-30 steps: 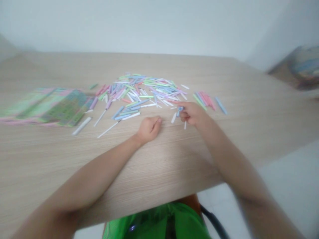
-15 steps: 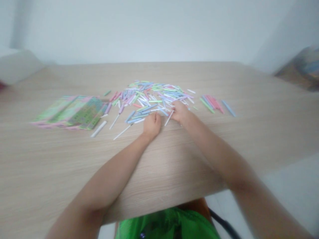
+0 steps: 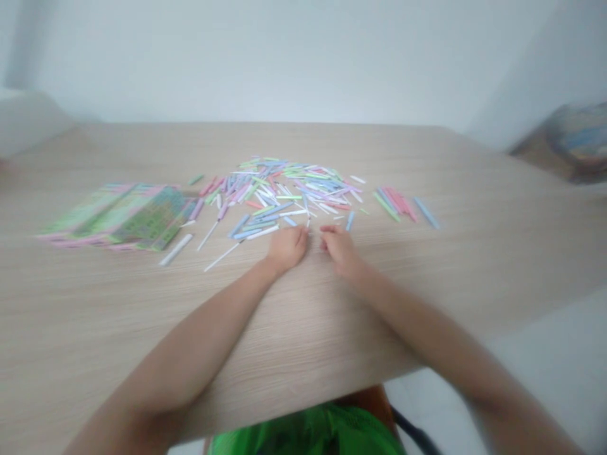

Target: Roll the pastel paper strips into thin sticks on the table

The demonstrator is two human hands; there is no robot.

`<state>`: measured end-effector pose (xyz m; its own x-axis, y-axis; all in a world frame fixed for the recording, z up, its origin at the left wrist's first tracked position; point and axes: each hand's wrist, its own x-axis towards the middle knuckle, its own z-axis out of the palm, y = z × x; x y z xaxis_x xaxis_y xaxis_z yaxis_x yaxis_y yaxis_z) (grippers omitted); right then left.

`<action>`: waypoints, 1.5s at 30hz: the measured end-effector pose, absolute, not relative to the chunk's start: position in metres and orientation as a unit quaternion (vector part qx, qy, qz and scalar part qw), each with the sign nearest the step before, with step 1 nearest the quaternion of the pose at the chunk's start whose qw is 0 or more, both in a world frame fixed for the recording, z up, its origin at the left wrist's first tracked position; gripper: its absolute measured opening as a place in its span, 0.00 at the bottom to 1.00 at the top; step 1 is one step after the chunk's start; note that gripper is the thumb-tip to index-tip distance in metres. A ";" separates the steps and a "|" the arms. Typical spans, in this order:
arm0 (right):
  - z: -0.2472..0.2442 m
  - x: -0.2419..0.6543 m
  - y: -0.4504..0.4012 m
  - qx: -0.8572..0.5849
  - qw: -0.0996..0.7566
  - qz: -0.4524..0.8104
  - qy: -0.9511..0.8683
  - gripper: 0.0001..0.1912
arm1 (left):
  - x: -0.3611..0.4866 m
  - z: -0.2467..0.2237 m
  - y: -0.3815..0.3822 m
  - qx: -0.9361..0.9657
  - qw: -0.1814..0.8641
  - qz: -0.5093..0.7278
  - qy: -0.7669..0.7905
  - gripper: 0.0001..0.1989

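My left hand (image 3: pixel 288 246) rests on the table, closed, with a thin white stick (image 3: pixel 308 221) upright at its thumb and fingertips. Beyond that stick is a short blue piece; whether the two are joined is unclear. A little to the right, my right hand (image 3: pixel 339 249) has its fingers curled and pinched together, pointing at the left hand; anything between them is too small to make out. In front of both hands spreads a loose pile of short pastel sticks (image 3: pixel 275 189) in blue, green, pink, purple and white.
Flat green and pink printed packs (image 3: pixel 121 215) lie overlapping at the left, near a white stick (image 3: pixel 176 249). Two thin white rods (image 3: pixel 222 256) lie left of my left hand. Pink and green sticks (image 3: pixel 396 203) and a blue stick (image 3: pixel 427 213) lie at the right.
My right hand has drawn back from the pile toward me, and the white stick it held no longer shows there. A thin white stick now shows at my left fingertips.
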<state>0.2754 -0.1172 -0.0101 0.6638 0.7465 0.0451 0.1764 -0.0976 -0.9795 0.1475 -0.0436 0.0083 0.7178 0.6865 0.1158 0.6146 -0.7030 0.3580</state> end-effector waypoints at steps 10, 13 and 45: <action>-0.032 0.238 -0.131 -0.658 0.637 0.243 -0.320 0.08 | 0.140 0.000 -0.047 0.907 0.281 0.180 0.257 0.24; -0.033 0.241 -0.131 -0.637 0.647 0.244 -0.342 0.10 | 0.142 0.000 -0.050 0.855 0.369 0.248 0.269 0.24; -0.023 0.263 -0.127 -0.551 0.610 0.333 -0.461 0.12 | 0.152 0.017 -0.042 0.817 0.537 0.144 0.153 0.32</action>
